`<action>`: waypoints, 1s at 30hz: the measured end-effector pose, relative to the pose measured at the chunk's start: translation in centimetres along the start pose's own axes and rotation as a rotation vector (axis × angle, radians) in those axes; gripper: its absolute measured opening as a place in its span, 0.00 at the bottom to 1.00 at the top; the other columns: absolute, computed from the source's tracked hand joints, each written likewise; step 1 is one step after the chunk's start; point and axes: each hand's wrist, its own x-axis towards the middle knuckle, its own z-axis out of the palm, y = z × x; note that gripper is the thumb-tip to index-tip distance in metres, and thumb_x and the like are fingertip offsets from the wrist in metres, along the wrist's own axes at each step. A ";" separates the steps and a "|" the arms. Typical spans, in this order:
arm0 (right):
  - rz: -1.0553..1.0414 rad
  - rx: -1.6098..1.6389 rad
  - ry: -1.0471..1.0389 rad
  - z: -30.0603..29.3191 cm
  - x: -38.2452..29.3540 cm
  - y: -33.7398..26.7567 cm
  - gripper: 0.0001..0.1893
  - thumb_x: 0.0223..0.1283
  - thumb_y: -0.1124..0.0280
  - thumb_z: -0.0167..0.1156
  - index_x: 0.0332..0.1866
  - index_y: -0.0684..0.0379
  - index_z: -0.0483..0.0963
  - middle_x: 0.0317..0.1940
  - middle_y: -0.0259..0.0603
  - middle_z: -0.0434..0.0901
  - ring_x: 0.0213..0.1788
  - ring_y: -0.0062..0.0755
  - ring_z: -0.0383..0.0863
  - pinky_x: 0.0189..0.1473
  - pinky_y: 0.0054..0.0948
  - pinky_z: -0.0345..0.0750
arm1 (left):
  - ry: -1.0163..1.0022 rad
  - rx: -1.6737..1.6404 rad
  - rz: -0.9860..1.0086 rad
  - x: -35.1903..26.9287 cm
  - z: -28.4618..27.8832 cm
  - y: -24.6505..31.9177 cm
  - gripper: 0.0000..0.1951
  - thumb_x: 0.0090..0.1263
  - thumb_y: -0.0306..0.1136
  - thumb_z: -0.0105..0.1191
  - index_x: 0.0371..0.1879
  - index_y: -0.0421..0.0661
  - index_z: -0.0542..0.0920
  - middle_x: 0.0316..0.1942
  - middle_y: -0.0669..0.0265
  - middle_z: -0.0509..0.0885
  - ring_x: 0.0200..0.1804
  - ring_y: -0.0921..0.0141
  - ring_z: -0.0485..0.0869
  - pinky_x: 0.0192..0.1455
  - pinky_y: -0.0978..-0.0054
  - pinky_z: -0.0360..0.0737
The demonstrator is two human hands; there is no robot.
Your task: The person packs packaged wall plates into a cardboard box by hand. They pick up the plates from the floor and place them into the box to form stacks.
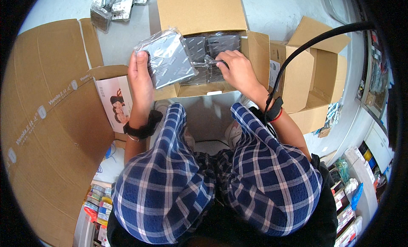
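Observation:
My left hand [141,71] holds a flat, plastic-wrapped Siemens package [172,60] by its left edge, above the left side of an open cardboard box [204,20]. Inside that box lie several dark grey Siemens packages [223,43] in clear wrap, side by side. Over the box's right half, my right hand [237,68] pinches a bit of the clear wrap [212,60] between thumb and fingers; what else it may hold is hidden.
A large brown carton [57,119] stands at left beside a smaller box with a printed picture [114,103]. Another open carton [322,78] is at right. Plastic-wrapped packs [122,6] lie at the upper left. A black cable [287,60] arcs past my right wrist.

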 end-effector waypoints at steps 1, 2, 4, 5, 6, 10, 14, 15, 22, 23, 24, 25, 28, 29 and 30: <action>0.004 -0.003 -0.007 0.0 -0.1 0.0 0.05 0.57 0.73 0.60 0.35 0.61 0.75 0.33 0.43 0.78 0.40 0.47 0.77 0.48 0.41 0.73 | 0.000 0.000 -0.001 0.0 0.0 0.0 0.18 0.81 0.43 0.43 0.48 0.38 0.77 0.39 0.73 0.77 0.42 0.81 0.72 0.49 0.82 0.71; 0.005 -0.003 -0.007 0.0 -0.1 0.0 0.05 0.57 0.73 0.60 0.35 0.61 0.75 0.33 0.43 0.78 0.40 0.47 0.77 0.48 0.41 0.73 | 0.003 -0.005 0.007 0.0 0.2 0.1 0.17 0.81 0.43 0.43 0.47 0.39 0.77 0.39 0.74 0.76 0.42 0.82 0.71 0.48 0.83 0.71; -0.040 -0.074 -0.026 0.1 -0.3 0.2 0.10 0.55 0.73 0.61 0.43 0.60 0.75 0.38 0.43 0.77 0.45 0.45 0.76 0.51 0.41 0.72 | 0.003 -0.011 0.013 0.1 0.3 0.0 0.17 0.81 0.43 0.43 0.47 0.39 0.77 0.38 0.74 0.76 0.41 0.82 0.71 0.47 0.83 0.71; -0.042 -0.069 -0.027 0.1 -0.4 0.0 0.10 0.55 0.73 0.61 0.43 0.60 0.75 0.38 0.43 0.77 0.45 0.45 0.76 0.51 0.41 0.72 | 0.011 0.002 0.012 0.2 0.1 0.0 0.17 0.81 0.42 0.43 0.46 0.39 0.77 0.38 0.74 0.76 0.41 0.82 0.71 0.47 0.83 0.71; -0.079 -0.110 -0.036 0.0 -0.6 -0.2 0.16 0.52 0.73 0.63 0.48 0.60 0.74 0.41 0.42 0.76 0.47 0.44 0.75 0.53 0.40 0.71 | 0.017 0.012 0.010 0.2 0.1 0.1 0.16 0.81 0.42 0.44 0.46 0.40 0.77 0.38 0.74 0.76 0.41 0.82 0.71 0.47 0.84 0.71; -0.164 -0.260 -0.094 -0.1 -0.9 -0.5 0.32 0.43 0.71 0.68 0.59 0.58 0.69 0.47 0.40 0.72 0.52 0.40 0.72 0.56 0.36 0.68 | 0.002 -0.029 0.005 0.0 0.5 0.2 0.16 0.81 0.42 0.44 0.45 0.39 0.77 0.37 0.74 0.75 0.40 0.82 0.70 0.46 0.83 0.71; -0.153 -0.292 -0.120 -0.3 -0.9 -0.7 0.35 0.38 0.71 0.70 0.59 0.59 0.69 0.45 0.39 0.71 0.51 0.38 0.71 0.55 0.34 0.68 | -0.007 0.006 0.010 -0.1 0.6 -0.3 0.15 0.80 0.41 0.44 0.45 0.40 0.77 0.37 0.76 0.75 0.39 0.82 0.70 0.45 0.83 0.70; -0.152 -0.328 -0.129 -0.2 -0.8 -0.6 0.35 0.38 0.71 0.70 0.59 0.59 0.69 0.45 0.39 0.71 0.51 0.38 0.71 0.55 0.34 0.67 | -0.017 0.040 0.028 -0.1 0.7 -0.3 0.15 0.80 0.42 0.45 0.45 0.41 0.77 0.36 0.76 0.75 0.39 0.82 0.69 0.45 0.83 0.70; -0.086 -0.363 -0.235 0.5 -0.4 -0.6 0.35 0.40 0.70 0.70 0.60 0.58 0.68 0.48 0.40 0.71 0.55 0.40 0.70 0.59 0.37 0.66 | -0.135 0.145 0.092 -1.4 1.2 0.9 0.19 0.78 0.44 0.49 0.53 0.38 0.76 0.44 0.69 0.80 0.46 0.79 0.76 0.51 0.81 0.73; -0.090 -0.362 -0.235 0.4 -0.5 -0.6 0.35 0.40 0.70 0.70 0.60 0.58 0.68 0.48 0.40 0.71 0.55 0.40 0.70 0.59 0.37 0.66 | -0.145 0.151 0.121 -1.7 1.4 1.2 0.19 0.77 0.44 0.51 0.52 0.38 0.76 0.43 0.70 0.81 0.44 0.80 0.76 0.50 0.82 0.74; -0.100 -0.292 -0.156 0.1 -0.7 -0.6 0.34 0.42 0.68 0.70 0.60 0.59 0.68 0.52 0.42 0.71 0.59 0.44 0.68 0.62 0.39 0.66 | -0.176 0.163 0.128 -1.8 1.3 1.3 0.21 0.76 0.46 0.52 0.53 0.37 0.77 0.45 0.67 0.83 0.46 0.77 0.79 0.52 0.80 0.75; -0.107 -0.259 -0.117 -0.4 -0.8 -0.8 0.34 0.43 0.67 0.70 0.60 0.59 0.68 0.54 0.43 0.71 0.61 0.45 0.67 0.63 0.40 0.65 | -0.175 0.161 0.130 -1.9 1.4 1.4 0.21 0.76 0.46 0.52 0.53 0.37 0.77 0.45 0.67 0.83 0.46 0.77 0.79 0.52 0.80 0.75; -0.138 0.156 -0.084 -2.4 -0.7 -2.0 0.32 0.49 0.61 0.69 0.59 0.62 0.69 0.58 0.50 0.72 0.66 0.52 0.65 0.68 0.44 0.63 | -0.281 0.235 0.248 -2.2 1.8 1.5 0.24 0.73 0.49 0.55 0.51 0.36 0.79 0.45 0.63 0.85 0.48 0.75 0.80 0.54 0.76 0.76; -0.138 0.152 -0.084 -2.9 -0.5 -2.3 0.32 0.49 0.61 0.69 0.59 0.62 0.69 0.58 0.50 0.72 0.66 0.52 0.65 0.68 0.44 0.63 | -0.281 0.232 0.250 -2.2 1.9 1.4 0.24 0.73 0.49 0.55 0.51 0.36 0.79 0.45 0.63 0.85 0.48 0.75 0.80 0.54 0.76 0.76; -0.083 0.327 -0.191 -3.5 -0.3 -2.8 0.31 0.51 0.58 0.69 0.58 0.63 0.70 0.55 0.52 0.74 0.64 0.53 0.68 0.66 0.43 0.65 | -0.308 0.233 0.276 -2.3 2.0 1.5 0.24 0.72 0.49 0.55 0.51 0.36 0.79 0.46 0.63 0.85 0.48 0.75 0.80 0.54 0.76 0.76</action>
